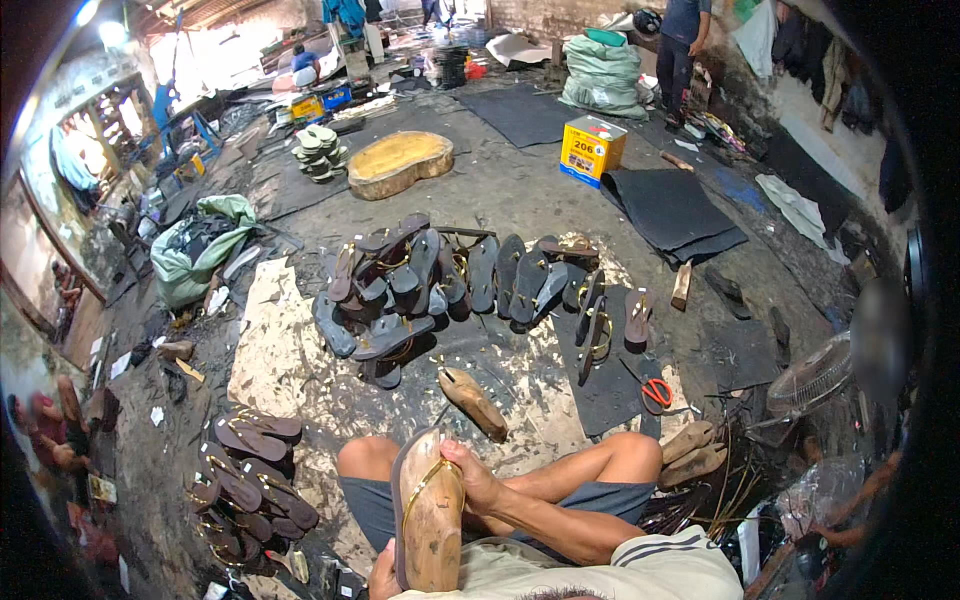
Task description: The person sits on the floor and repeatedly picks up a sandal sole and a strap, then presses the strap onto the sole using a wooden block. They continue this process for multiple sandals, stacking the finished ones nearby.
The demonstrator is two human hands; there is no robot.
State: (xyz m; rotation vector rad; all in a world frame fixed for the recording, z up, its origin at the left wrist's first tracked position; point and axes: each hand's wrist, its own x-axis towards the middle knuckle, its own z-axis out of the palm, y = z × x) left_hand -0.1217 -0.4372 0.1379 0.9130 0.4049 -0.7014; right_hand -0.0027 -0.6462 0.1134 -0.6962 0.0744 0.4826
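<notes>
Upright in front of me is a sandal (399,490) with a brown sole and a thin gold strap, fitted onto a wooden shoe last (436,520). My right hand (474,478) grips it near the toe end, thumb pressing by the strap and the other fingers partly hidden behind. Low at the heel end, my left hand (383,574) is closed around the sandal's edge, much of it cut off by the frame. Beyond my crossed legs, another wooden shoe last (472,402) lies on the floor.
Several dark sandals (520,280) form an arc ahead, with more strapped sandals (255,480) at left. Orange-handled scissors (656,392) lie at right, near a fan (812,378). A wood block (400,165), a yellow box (592,150) and sacks (605,75) stand farther off; a person (680,45) stands behind.
</notes>
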